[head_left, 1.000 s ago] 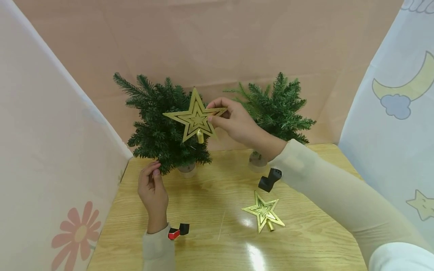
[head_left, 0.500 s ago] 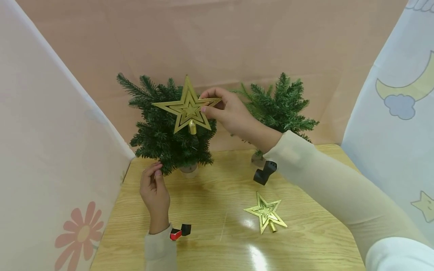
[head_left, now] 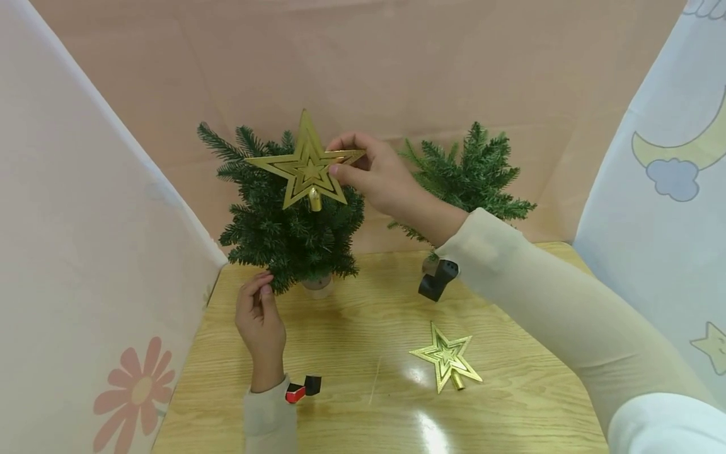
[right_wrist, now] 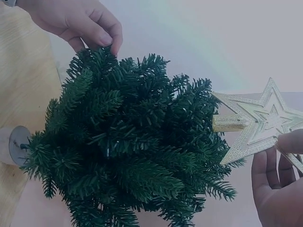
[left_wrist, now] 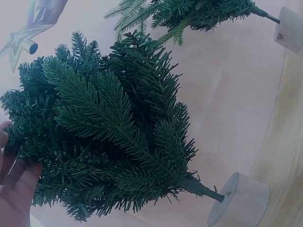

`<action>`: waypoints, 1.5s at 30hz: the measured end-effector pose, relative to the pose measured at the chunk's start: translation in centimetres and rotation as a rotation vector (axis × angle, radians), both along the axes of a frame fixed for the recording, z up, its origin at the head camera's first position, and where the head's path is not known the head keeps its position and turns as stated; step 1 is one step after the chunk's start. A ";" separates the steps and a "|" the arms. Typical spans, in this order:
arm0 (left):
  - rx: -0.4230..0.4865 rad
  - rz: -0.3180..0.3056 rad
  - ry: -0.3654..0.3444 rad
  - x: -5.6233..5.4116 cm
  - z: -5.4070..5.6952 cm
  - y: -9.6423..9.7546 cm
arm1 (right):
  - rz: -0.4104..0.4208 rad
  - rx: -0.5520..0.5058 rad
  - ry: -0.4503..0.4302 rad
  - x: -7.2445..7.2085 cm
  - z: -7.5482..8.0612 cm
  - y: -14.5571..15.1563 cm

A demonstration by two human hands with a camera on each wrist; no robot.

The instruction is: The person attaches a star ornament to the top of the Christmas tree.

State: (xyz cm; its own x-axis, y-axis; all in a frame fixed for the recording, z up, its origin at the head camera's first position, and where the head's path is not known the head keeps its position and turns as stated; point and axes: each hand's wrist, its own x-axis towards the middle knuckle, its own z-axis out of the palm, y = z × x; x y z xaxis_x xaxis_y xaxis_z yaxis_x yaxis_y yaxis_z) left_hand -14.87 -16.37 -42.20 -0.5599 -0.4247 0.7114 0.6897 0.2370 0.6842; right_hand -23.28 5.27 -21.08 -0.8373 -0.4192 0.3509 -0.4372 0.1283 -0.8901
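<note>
My right hand (head_left: pixel 379 176) pinches a gold star tree topper (head_left: pixel 309 170) by one side point, between thumb and fingers. The star is upright in front of the top of the left small Christmas tree (head_left: pixel 272 227), its socket pointing down. In the right wrist view the star's socket (right_wrist: pixel 229 124) is close to the tree's top needles; whether it touches cannot be told. My left hand (head_left: pixel 262 321) pinches a low branch tip on that tree's left side. The left wrist view shows its fingers (left_wrist: pixel 23 182) at the branch and the tree's round pale base (left_wrist: pixel 244 201).
A second small tree (head_left: pixel 476 180) stands at the back right, partly behind my right forearm. Another gold star topper (head_left: pixel 446 355) lies on the wooden table (head_left: pixel 351 328). Cloth walls (head_left: pixel 363 63) enclose the back and both sides.
My right hand has raised the star topper and moved it slightly left, up toward the left tree's top. My left hand has stayed at the branch.
</note>
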 end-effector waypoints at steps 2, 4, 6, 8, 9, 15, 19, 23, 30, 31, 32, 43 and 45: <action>0.002 -0.003 0.000 0.0 0.0 0.0 | 0.002 -0.019 0.002 -0.1 0.2 -0.1; 0.003 -0.003 -0.002 0.1 0.1 0.0 | 0.003 -0.039 0.001 -0.2 0.3 -0.3; 0.001 -0.002 0.002 0.0 0.1 0.0 | 0.004 -0.056 0.003 -0.2 0.4 -0.4; -0.002 0.001 0.001 0.1 0.1 0.0 | 0.003 -0.065 0.003 -0.2 0.5 -0.5; -0.004 0.003 0.000 0.1 0.1 0.0 | 0.003 -0.068 0.004 -0.2 0.5 -0.6; -0.004 0.004 -0.013 0.2 0.2 0.0 | -0.002 -0.067 0.013 -0.3 0.6 -0.9; -0.003 0.004 -0.018 0.2 0.3 0.0 | -0.016 -0.067 0.015 -0.4 0.9 -1.1; -0.002 0.002 -0.018 0.2 0.2 0.0 | -0.030 -0.080 -0.003 -0.5 1.1 -1.4; 0.003 -0.007 -0.011 0.1 0.0 -0.1 | -0.035 -0.106 0.001 -0.7 1.2 -1.8; 0.004 -0.007 -0.011 0.1 0.0 -0.1 | -0.033 -0.112 0.003 -0.7 1.2 -1.9; 0.003 -0.005 -0.011 0.1 0.0 -0.1 | -0.031 -0.117 0.004 -0.7 1.2 -2.0; 0.000 -0.017 -0.010 0.1 0.1 -0.2 | -0.003 -0.154 0.032 -1.0 1.2 -2.6; -0.001 -0.019 -0.008 0.1 0.0 -0.2 | -0.002 -0.160 0.030 -1.1 1.2 -2.7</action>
State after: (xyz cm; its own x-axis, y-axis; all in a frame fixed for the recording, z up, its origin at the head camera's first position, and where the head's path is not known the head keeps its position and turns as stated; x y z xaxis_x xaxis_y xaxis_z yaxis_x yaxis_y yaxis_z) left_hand -14.78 -16.55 -42.16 -0.5736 -0.4135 0.7071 0.6884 0.2245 0.6897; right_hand -24.38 2.59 -19.90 -0.8260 -0.3542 0.4384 -0.4642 -0.0135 -0.8856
